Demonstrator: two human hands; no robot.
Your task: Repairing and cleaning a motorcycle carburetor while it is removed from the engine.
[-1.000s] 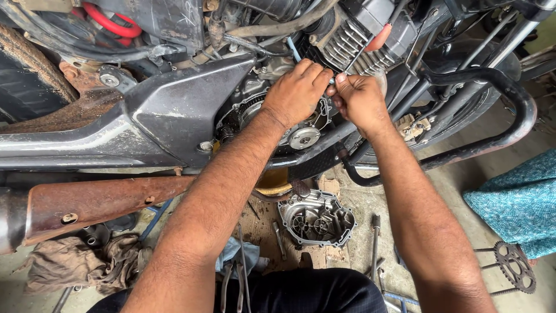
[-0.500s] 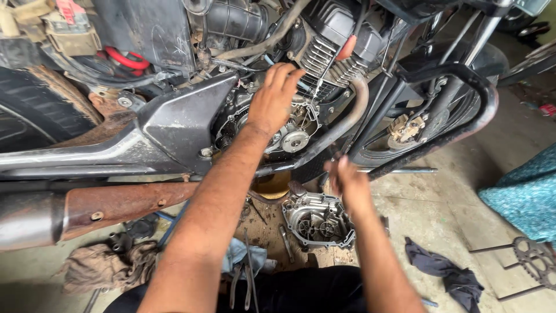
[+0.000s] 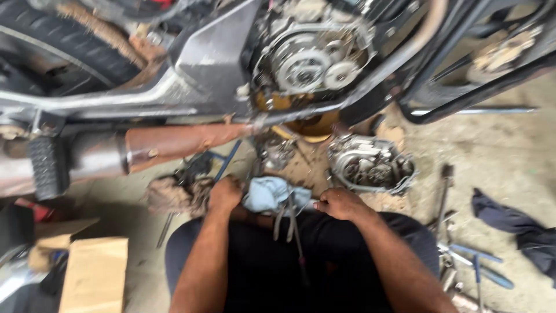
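Observation:
My left hand (image 3: 225,194) is down at the floor in front of my knees, fingers curled, at the left edge of a light blue rag (image 3: 267,194). My right hand (image 3: 341,204) sits at the rag's right edge, knuckles up, fingers also curled. The blur hides whether either hand grips anything. Pliers (image 3: 291,223) hang from under the rag over my dark trousers. A removed engine cover (image 3: 370,165) lies on the ground just beyond my right hand. Above it, the motorcycle's open engine side (image 3: 307,61) shows its clutch and gears.
A rusty exhaust pipe (image 3: 185,145) runs along the left, with a footpeg (image 3: 46,165) beside it. A dirty brown rag (image 3: 174,194) lies left of my hand. Spanners and other tools (image 3: 463,255) and a dark cloth (image 3: 515,229) lie on the right. A cardboard box (image 3: 92,272) stands at lower left.
Both hands have come down from the engine to the floor by the blue rag. My view has tilted downward and closer to the ground.

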